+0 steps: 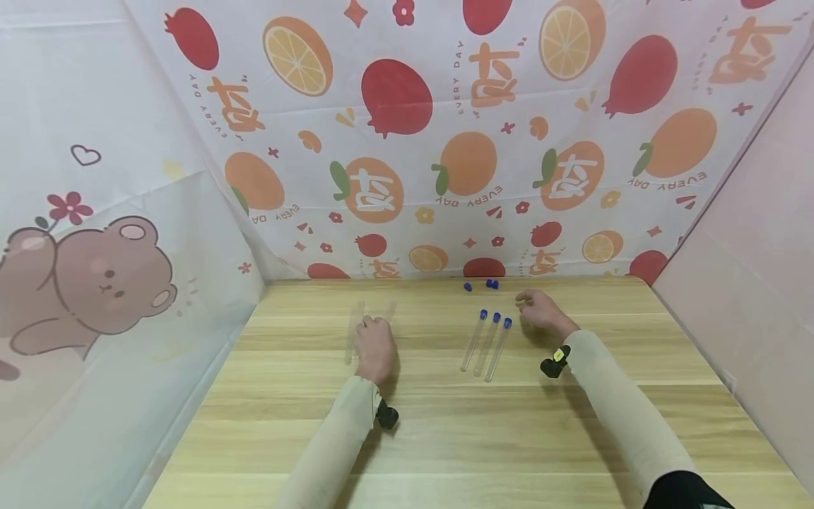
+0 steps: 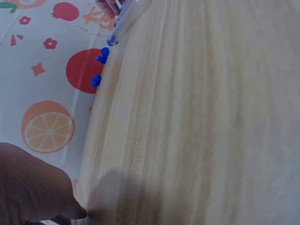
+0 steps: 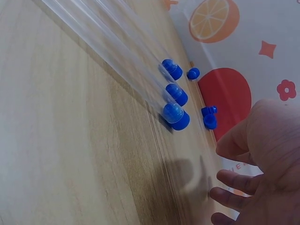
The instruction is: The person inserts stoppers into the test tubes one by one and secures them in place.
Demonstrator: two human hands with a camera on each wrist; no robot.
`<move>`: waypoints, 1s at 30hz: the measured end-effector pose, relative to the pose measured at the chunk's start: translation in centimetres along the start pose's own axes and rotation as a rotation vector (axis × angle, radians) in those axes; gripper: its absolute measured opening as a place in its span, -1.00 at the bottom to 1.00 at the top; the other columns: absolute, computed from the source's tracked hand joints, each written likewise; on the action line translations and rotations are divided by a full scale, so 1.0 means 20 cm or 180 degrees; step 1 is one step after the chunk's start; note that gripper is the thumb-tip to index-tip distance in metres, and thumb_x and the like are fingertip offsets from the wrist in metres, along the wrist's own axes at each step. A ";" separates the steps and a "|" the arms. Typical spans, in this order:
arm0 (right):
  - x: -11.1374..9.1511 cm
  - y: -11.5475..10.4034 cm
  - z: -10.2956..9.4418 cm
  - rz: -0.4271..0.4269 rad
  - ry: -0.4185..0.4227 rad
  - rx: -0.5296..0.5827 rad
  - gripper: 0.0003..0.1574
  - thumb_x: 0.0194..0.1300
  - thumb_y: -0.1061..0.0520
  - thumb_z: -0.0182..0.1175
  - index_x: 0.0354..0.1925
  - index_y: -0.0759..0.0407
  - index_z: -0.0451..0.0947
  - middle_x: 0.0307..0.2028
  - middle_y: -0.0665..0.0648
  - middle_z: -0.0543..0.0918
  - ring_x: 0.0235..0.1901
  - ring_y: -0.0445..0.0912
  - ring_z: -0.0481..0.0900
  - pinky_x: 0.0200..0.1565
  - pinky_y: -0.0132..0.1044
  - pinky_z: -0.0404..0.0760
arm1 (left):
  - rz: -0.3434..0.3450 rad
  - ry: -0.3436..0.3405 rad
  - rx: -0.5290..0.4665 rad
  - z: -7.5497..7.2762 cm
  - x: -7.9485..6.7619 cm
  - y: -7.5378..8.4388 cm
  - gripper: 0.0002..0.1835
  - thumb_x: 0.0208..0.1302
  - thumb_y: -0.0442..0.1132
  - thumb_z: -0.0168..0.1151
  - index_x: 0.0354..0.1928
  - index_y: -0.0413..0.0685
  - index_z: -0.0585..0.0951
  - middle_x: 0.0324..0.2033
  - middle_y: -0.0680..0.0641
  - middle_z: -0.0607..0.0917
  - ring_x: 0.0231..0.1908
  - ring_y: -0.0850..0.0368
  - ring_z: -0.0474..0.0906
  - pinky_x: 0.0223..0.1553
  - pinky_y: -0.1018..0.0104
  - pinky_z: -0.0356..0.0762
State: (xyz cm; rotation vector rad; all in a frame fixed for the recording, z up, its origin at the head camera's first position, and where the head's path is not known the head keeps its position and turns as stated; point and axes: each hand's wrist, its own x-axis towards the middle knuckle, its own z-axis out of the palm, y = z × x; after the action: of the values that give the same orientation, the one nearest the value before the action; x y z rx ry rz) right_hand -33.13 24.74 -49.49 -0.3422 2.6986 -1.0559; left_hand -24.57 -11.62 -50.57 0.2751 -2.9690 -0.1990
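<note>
Over several clear tubes (image 1: 350, 336) on the left of the table lies my left hand (image 1: 375, 346), its fingers bent down among them. It hides much of the tubes, and whether it pinches one cannot be made out; the left wrist view shows only part of the hand (image 2: 35, 187). To the right, three clear test tubes (image 1: 487, 346) with blue caps lie side by side. My right hand (image 1: 543, 311) hovers beside their capped ends, fingers loosely bent and apart. Nothing is in its grasp in the right wrist view, where the blue caps (image 3: 177, 117) show close by.
Three loose blue caps lie near the table's back edge, one single cap (image 1: 468, 286) and a pair (image 1: 492, 284). A fruit-printed cloth (image 1: 413, 205) rises behind the wooden table (image 1: 445, 438). White sheeting (image 1: 191, 283) with a bear print hangs on the left.
</note>
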 end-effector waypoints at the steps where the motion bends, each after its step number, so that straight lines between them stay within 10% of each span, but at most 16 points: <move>1: 0.00 0.00 0.00 0.0002 0.0001 0.0006 -0.42 0.44 0.26 -0.06 0.36 0.47 0.32 0.34 0.51 0.42 0.35 0.41 0.37 0.33 0.24 0.47 | 0.0007 -0.0010 -0.0018 0.00 0.00 0.00 -0.79 0.37 -0.35 0.18 -0.15 -0.43 0.62 -0.25 -0.28 0.60 -0.29 -0.11 0.56 -0.35 0.11 0.66; 30: 0.06 -0.07 -0.01 0.0098 -0.0027 0.0212 -0.37 0.58 0.14 -0.14 0.50 0.31 0.16 0.48 0.46 0.24 0.41 0.36 0.32 0.43 0.26 0.36 | 0.0251 0.0249 -0.0385 -0.17 -0.13 0.00 -0.83 0.18 -0.48 0.26 -0.17 -0.38 0.58 -0.27 -0.21 0.51 -0.41 -0.01 0.45 -0.57 0.23 0.56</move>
State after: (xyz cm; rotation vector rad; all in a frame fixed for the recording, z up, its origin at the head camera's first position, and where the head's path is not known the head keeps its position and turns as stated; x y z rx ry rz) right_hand -34.14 23.60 -48.52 -0.2917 2.6454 -1.1299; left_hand -21.45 -11.44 -47.50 0.1470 -2.8699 -0.3483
